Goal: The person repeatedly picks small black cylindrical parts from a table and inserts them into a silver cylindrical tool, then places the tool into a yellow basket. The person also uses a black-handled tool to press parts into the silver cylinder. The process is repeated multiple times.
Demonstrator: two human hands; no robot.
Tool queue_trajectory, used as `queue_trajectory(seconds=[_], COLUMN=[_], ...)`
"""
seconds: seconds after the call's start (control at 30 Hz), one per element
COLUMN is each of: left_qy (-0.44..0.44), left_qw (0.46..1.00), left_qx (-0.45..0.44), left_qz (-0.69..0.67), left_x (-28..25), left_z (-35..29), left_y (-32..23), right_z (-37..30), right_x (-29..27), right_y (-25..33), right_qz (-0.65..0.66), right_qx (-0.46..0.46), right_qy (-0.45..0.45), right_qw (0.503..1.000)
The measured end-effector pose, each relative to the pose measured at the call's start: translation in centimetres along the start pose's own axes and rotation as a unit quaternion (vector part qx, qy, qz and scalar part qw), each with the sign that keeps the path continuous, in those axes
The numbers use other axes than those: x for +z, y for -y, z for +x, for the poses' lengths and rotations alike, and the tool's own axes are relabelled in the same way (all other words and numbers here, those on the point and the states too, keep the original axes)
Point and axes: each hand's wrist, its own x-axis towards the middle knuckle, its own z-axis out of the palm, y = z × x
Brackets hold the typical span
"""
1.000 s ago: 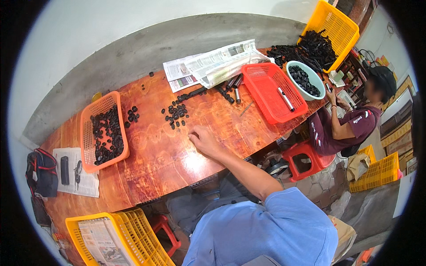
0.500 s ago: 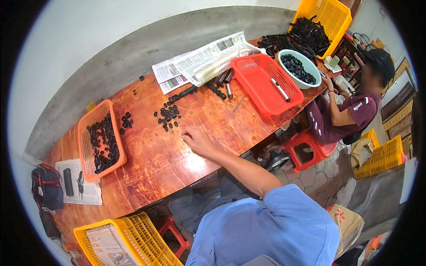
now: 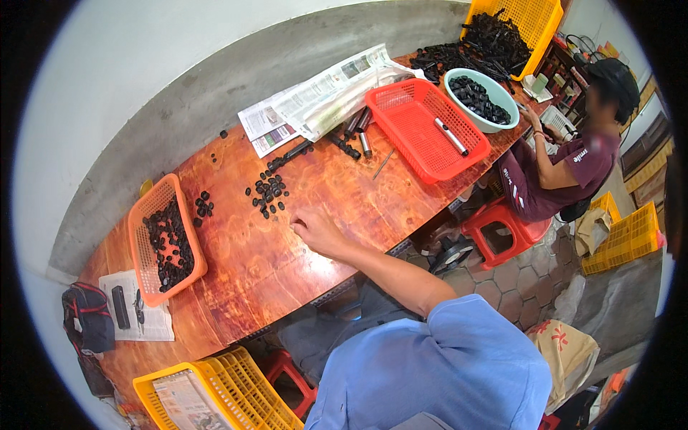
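Note:
My right hand [image 3: 315,231] hovers over or rests on the wooden table [image 3: 236,287], its fingers curled together in a pinch. Whatever sits between the fingertips, if anything, is too small to make out. Just beyond it lies a loose cluster of small black round pieces [image 3: 269,192]. Left of that is a smaller group of the same black pieces [image 3: 204,204], beside an orange basket [image 3: 137,247] holding many more. Black ribbed rods [image 3: 290,154] and dark tubes with silver ends [image 3: 364,136] lie behind the cluster. My left hand does not show.
A red basket [image 3: 401,154] holds one silver-and-black tube [image 3: 451,136]. Beyond it stand a pale blue bowl [image 3: 510,118] of black pieces and a yellow crate [image 3: 548,21]. Newspapers [image 3: 322,89] lie near the wall. A co-worker [image 3: 555,158] sits at right; yellow crates [image 3: 244,387] stand lower left.
The whole view has shifted slightly. My right hand stays beside the black pieces with its fingers still curled, and no piece has plainly moved.

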Motion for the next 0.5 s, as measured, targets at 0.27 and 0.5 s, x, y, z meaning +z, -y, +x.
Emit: queue_trajectory(seconds=[0.27, 0.5], left_qy=[-0.101, -0.166], left_qw=[0.983, 0.946], left_qx=[0.108, 0.261], left_qz=[-0.110, -0.096], left_x=[-6.5, -12.5], left_z=[1.2, 4.2], left_y=[-4.9, -17.0], right_z=[-0.6, -2.1], right_x=[-1.0, -5.6], right_y=[-0.5, 1.0], right_qz=[0.044, 0.077], right_qx=[0.001, 0.020], right_qy=[0.042, 0.106], right_qw=[0.998, 0.991])
